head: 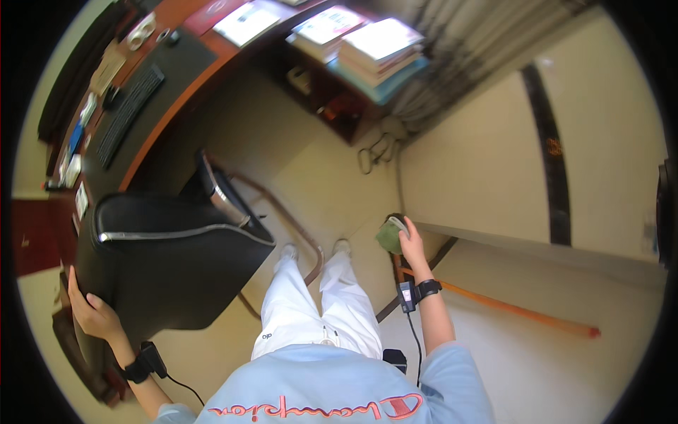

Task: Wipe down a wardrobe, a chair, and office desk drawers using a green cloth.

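Observation:
At the left, my left hand [95,318] is on the outer edge of the backrest of a black padded chair [175,281], fingers stretched along it. The chair has a dark tubular frame and a bright metal-trimmed armrest [222,196]. Over the floor to the right, my right hand [412,246] holds a folded green cloth [390,236]; a whitish layer and a dark part show at its upper edge. My fingers partly cover it. Each wrist carries a strapped black device with a cable.
A desk with a keyboard [132,114] and papers curves along the left. Stacked books [378,50] top a low cabinet beside a curtain [450,58]. Loose cable [377,156] lies on the floor. A pale panel with a dark stripe [548,153] and an orange bar [519,310] are at right.

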`<state>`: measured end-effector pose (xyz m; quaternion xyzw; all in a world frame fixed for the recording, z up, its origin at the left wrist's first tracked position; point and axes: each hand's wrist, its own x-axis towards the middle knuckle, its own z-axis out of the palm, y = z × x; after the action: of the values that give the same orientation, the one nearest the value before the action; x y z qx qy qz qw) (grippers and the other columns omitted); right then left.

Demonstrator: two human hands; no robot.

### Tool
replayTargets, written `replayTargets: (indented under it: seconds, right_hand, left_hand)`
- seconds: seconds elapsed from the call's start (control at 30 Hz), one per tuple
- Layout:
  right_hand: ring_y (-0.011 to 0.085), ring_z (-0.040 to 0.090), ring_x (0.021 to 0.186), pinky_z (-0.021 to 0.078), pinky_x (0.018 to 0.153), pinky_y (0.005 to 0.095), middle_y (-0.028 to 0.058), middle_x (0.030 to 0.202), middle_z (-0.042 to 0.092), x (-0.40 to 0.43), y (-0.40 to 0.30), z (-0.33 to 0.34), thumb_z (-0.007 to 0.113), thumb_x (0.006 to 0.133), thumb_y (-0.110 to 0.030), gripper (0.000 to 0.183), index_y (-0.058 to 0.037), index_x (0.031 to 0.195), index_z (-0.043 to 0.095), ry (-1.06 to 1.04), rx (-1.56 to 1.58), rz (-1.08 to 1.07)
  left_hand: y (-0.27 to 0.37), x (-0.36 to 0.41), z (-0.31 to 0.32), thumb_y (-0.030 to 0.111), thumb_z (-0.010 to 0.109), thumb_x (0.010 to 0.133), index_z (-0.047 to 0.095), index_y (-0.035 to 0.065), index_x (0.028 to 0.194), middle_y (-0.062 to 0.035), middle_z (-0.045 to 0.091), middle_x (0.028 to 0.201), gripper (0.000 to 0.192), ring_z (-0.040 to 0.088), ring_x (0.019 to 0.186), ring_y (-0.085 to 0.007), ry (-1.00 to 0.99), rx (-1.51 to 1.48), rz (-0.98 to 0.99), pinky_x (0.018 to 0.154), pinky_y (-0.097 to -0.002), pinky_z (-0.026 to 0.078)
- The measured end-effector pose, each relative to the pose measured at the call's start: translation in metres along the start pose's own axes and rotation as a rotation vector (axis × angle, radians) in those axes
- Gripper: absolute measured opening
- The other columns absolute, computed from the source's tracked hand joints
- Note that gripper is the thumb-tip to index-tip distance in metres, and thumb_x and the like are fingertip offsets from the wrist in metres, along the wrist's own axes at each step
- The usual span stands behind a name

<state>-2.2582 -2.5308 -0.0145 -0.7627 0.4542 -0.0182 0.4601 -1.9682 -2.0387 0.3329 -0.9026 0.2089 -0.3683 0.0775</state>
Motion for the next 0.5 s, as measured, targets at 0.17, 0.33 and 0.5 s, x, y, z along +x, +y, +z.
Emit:
replayTargets:
  seconds: [0.17, 0.33, 0.5]
  right_hand:
    - [0.0399, 0.055, 0.099, 0.043, 0.084, 0.0412, 0.0262, 0.105, 0.057, 0.021, -0.01, -0.092, 0.049, 0.086, -0.022, 0.045, -0.0145, 0.129, 0.038, 0.332, -0.011, -0.154]
    - [0.0397, 0.056, 0.091, 0.0438, 0.078, 0.0429, 0.0249, 0.1, 0.058, 0.047, -0.051, -0.169, 0.05, 0.085, -0.023, 0.043, -0.011, 0.124, 0.037, 0.43, 0.042, -0.175]
    - [0.0399, 0.057, 0.091, 0.0441, 0.078, 0.0428, 0.0262, 0.099, 0.058, 0.059, -0.098, -0.222, 0.049, 0.085, -0.023, 0.044, -0.0094, 0.125, 0.038, 0.604, -0.012, -0.259]
  left_hand:
    - [0.003, -0.005, 0.016, 0.022, 0.033, 0.087, 0.051, 0.0069, 0.122, -0.0092, 0.056, 0.118, 0.042, 0.055, 0.105, -0.0279, 0.039, -0.001, -0.006, 0.087, -0.0349, 0.042]
    - [0.007, -0.003, 0.016, 0.02, 0.035, 0.088, 0.049, 0.0077, 0.123, -0.0088, 0.055, 0.119, 0.039, 0.054, 0.106, -0.0275, 0.057, -0.024, -0.018, 0.088, -0.0346, 0.042]
    - [0.007, -0.001, 0.015, 0.021, 0.037, 0.086, 0.051, 0.0079, 0.121, -0.0088, 0.056, 0.118, 0.04, 0.054, 0.105, -0.0273, 0.072, -0.02, -0.03, 0.088, -0.0348, 0.042]
